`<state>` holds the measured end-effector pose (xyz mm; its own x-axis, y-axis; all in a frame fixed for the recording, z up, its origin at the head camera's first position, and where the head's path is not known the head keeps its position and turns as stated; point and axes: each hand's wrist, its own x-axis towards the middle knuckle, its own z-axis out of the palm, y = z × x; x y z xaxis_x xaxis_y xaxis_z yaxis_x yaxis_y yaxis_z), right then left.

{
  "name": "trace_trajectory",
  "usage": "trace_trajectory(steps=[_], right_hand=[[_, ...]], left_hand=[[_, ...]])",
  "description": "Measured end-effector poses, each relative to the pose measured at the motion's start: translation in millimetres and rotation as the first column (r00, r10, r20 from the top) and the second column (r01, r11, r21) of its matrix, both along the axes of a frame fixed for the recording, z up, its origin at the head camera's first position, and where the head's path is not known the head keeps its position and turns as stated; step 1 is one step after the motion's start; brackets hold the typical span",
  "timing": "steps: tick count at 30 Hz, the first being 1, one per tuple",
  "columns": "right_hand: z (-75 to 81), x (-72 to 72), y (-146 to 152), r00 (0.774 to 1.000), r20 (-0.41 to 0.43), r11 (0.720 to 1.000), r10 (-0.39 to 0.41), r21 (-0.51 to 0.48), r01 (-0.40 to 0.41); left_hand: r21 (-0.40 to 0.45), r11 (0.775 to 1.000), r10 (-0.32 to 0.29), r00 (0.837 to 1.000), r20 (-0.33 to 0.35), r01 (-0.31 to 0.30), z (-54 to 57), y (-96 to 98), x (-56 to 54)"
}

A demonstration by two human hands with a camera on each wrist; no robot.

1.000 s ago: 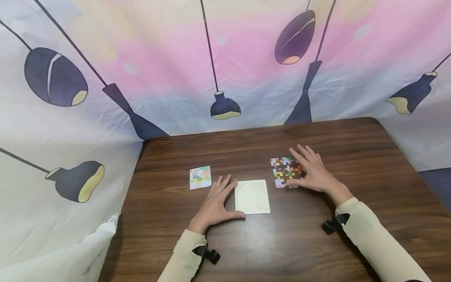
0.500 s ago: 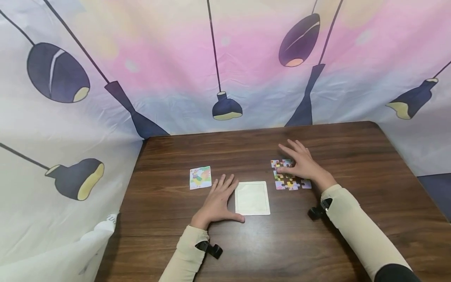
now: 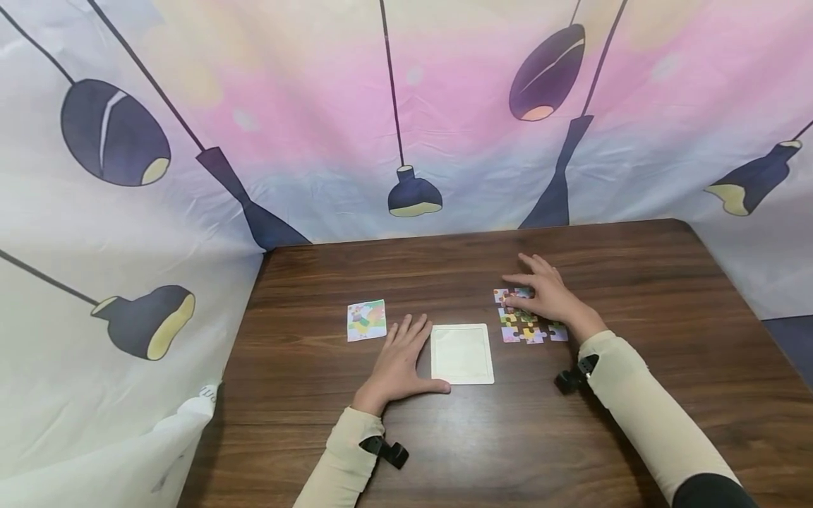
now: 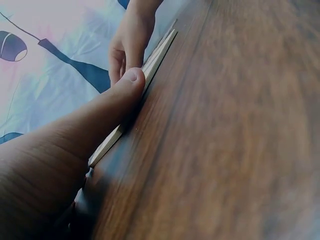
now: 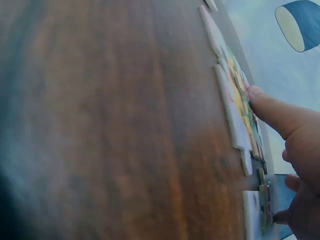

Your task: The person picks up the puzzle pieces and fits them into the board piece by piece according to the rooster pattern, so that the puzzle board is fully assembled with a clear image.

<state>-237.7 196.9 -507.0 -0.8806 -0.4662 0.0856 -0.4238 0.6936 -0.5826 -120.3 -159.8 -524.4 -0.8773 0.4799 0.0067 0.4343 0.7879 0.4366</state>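
My left hand (image 3: 400,363) lies spread at the left side of a square, cream puzzle tray (image 3: 462,354), its thumb at the tray's near-left corner. In the left wrist view, that thumb (image 4: 131,77) overlaps the tray's thin edge. Over a group of colourful jigsaw pieces (image 3: 524,334) to the right of the tray, my right hand (image 3: 547,293) reaches with its fingers apart and covers several of them. The right wrist view has the thumb (image 5: 257,94) straight, its tip right at the pieces (image 5: 235,100); another fingertip is low beside the group.
A small picture card (image 3: 366,320) lies left of the tray on the brown wooden table (image 3: 483,444). Behind the table hangs a cloth backdrop (image 3: 343,127) printed with lamps. Each wrist wears a black camera on a strap.
My right hand has moved left and slightly away over the jigsaw pieces, uncovering the near right ones. My left hand stays beside the tray. The head view has shifted slightly.
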Motion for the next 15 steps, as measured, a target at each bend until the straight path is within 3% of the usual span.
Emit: trace_trajectory(steps=[15], right_hand=[[2.5, 5.8, -13, 0.996, -0.080, 0.998, 0.039, 0.061, -0.035]], left_hand=[[0.023, 0.999, 0.022, 1.000, 0.020, -0.023, 2.7, 0.8, 1.8]])
